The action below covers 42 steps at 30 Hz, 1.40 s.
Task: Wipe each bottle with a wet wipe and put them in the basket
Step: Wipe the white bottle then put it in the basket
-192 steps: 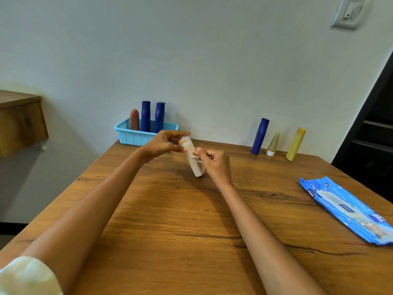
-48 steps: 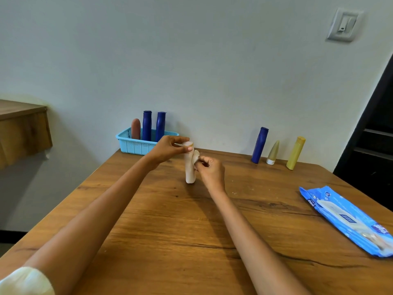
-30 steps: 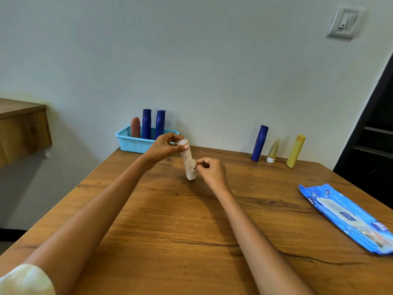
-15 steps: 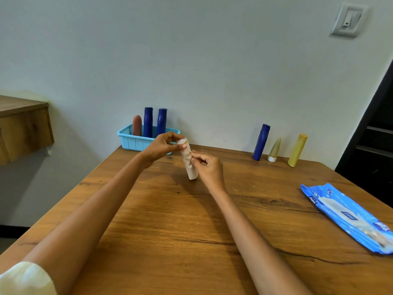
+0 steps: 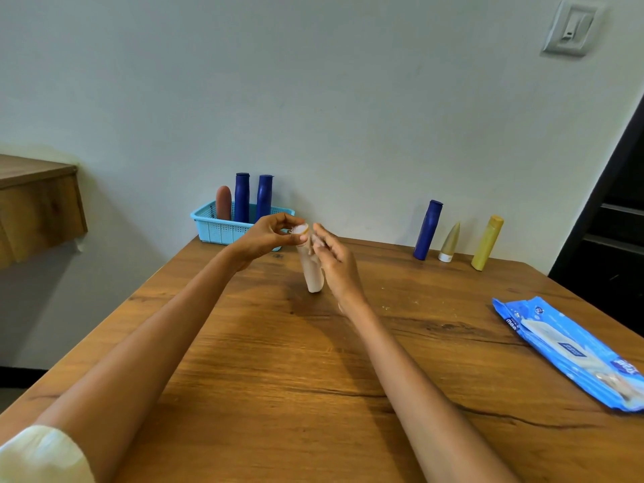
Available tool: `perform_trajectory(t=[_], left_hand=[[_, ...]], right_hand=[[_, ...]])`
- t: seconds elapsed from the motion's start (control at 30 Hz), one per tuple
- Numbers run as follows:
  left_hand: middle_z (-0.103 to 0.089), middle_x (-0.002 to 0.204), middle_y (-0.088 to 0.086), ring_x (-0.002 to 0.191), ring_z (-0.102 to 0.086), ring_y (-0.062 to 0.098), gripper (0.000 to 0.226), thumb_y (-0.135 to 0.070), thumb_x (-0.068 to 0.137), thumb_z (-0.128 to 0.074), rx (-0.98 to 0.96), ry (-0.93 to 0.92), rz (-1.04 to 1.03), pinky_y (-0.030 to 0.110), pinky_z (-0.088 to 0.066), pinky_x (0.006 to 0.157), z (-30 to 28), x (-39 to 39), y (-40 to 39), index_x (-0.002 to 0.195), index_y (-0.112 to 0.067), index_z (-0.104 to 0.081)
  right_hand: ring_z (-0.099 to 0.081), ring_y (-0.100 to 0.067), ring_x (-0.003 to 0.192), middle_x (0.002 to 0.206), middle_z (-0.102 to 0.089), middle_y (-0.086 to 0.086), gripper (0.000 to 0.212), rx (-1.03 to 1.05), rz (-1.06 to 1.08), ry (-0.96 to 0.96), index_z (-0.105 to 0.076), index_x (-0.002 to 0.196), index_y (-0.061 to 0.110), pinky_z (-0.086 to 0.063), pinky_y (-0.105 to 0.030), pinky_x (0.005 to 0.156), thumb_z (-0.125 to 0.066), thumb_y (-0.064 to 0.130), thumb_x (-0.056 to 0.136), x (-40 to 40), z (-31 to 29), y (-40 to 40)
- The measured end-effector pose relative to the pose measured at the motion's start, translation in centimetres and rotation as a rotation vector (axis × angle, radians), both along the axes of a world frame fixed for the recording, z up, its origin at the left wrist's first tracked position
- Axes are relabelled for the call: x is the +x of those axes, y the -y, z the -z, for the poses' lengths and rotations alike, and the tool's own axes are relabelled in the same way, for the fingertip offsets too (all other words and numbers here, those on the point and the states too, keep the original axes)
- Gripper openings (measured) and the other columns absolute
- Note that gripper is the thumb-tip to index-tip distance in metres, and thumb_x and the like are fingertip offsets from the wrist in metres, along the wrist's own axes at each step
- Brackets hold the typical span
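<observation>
A cream bottle (image 5: 314, 278) stands tilted on the wooden table (image 5: 278, 378), its base on the surface. My left hand (image 5: 266, 238) pinches its cap from the left. My right hand (image 5: 336, 264) holds a crumpled wet wipe (image 5: 311, 246) against the bottle's upper side, fingers loosely extended. The light blue basket (image 5: 217, 231) sits at the table's back left, holding a brown bottle (image 5: 223, 207) and two dark blue bottles (image 5: 242, 196). Against the wall at the back right stand a dark blue bottle (image 5: 427, 230), a beige tube (image 5: 450, 241) and a yellow bottle (image 5: 487, 242).
A blue pack of wet wipes (image 5: 571, 350) lies near the table's right edge. A wooden shelf (image 5: 38, 203) juts from the wall on the left. A dark doorway (image 5: 620, 221) is at the far right.
The bottle was turned and tilted between my hands. My right hand has slid the wipe from the bottle's lower body up toward the cap, and its fingers have loosened.
</observation>
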<state>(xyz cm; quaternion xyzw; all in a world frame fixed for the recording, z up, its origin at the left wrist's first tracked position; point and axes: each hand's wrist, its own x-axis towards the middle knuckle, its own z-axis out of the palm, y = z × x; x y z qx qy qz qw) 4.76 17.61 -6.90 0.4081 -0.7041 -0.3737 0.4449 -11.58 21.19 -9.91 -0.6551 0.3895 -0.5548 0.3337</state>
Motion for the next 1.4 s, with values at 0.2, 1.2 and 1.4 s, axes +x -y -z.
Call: perform_trajectory(t=[0.2, 1.2, 1.4], left_hand=[[-0.059, 0.106, -0.007, 0.102, -0.057, 0.011, 0.022, -0.018, 0.084, -0.067, 0.009, -0.009, -0.003, 0.022, -0.047, 0.087, 0.0, 0.0, -0.2, 0.103, -0.025, -0.059], [-0.058, 0.108, -0.006, 0.102, -0.057, 0.011, 0.024, -0.017, 0.085, -0.065, 0.028, 0.025, 0.030, 0.023, -0.048, 0.086, 0.1, 0.0, -0.3, 0.107, -0.022, -0.058], [-0.058, 0.105, -0.007, 0.097, -0.057, 0.008, 0.028, -0.019, 0.085, -0.065, 0.003, 0.047, 0.016, 0.017, -0.046, 0.075, 0.1, -0.6, -0.6, 0.112, -0.019, -0.056]], right_hand=[[-0.060, -0.011, 0.107, 0.118, -0.066, -0.002, 0.035, -0.088, 0.215, -0.263, -0.064, 0.120, 0.012, -0.045, -0.010, 0.076, -0.053, 0.000, 0.089, -1.5, 2.1, 0.7], [-0.063, -0.015, 0.099, 0.108, -0.070, -0.001, 0.022, 0.075, 0.491, -0.435, -0.071, 0.107, 0.013, -0.042, -0.020, 0.070, -0.058, 0.011, 0.090, -2.9, 1.5, 0.7], [-0.065, -0.009, 0.091, 0.097, -0.072, 0.003, 0.015, -0.018, 0.317, -0.109, -0.074, 0.097, 0.014, -0.051, -0.021, 0.073, -0.063, 0.012, 0.085, -2.2, 0.3, 0.1]])
